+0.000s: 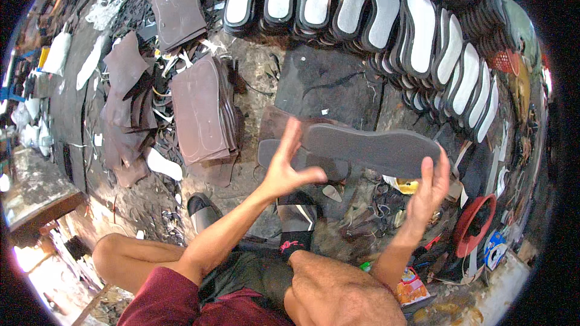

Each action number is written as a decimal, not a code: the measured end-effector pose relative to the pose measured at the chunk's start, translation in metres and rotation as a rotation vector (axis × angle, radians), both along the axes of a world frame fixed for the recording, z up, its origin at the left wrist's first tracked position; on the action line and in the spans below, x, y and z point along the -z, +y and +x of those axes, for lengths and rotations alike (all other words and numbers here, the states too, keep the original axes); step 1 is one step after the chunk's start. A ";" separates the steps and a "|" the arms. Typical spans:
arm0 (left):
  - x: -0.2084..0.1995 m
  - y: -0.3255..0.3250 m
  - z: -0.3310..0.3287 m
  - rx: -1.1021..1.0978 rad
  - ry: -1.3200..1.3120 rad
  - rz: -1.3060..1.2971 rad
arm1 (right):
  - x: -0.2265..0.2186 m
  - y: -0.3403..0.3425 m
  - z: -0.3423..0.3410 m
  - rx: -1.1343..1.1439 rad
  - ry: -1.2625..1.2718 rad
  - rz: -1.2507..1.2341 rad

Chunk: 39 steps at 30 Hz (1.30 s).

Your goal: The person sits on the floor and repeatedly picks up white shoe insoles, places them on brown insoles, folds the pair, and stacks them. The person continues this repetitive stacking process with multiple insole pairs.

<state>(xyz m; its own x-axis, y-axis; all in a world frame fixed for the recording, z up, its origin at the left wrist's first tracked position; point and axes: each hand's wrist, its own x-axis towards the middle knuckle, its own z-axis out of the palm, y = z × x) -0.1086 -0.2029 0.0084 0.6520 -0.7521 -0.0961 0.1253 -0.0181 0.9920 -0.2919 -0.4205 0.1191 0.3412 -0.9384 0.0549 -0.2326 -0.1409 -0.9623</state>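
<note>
A long dark grey shoe sole is raised in front of me, lying crosswise. My right hand has its rounded right end between thumb and fingers. By the sole's left end, my left hand is spread with the thumb stretched out, gripping nothing. Behind that hand, another dark sole-shaped piece shows in part, mostly covered by the hand and the raised sole. A brown sheet lies under these pieces.
Rows of stacked soles with white tops curve around the far side and right. Stacked brown sheets lie to the left, with dark scraps beyond. A red ring-shaped object stands at the right. A wooden bench is at far left.
</note>
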 end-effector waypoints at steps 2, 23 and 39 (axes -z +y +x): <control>-0.013 -0.004 0.022 -0.213 0.399 0.031 | 0.025 0.002 0.013 -0.002 -0.151 0.177; 0.015 0.017 0.108 -0.136 0.322 0.536 | 0.144 0.040 0.045 0.000 0.096 0.611; 0.042 0.013 0.103 -0.178 0.195 0.571 | 0.161 0.038 0.047 0.033 0.140 0.628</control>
<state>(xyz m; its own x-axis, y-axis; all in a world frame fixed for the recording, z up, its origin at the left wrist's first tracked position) -0.0052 -0.1903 -0.0336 0.6927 -0.4286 -0.5801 0.3527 -0.5003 0.7908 -0.2454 -0.3828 -0.0415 0.2761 -0.7876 -0.5510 -0.3567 0.4483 -0.8196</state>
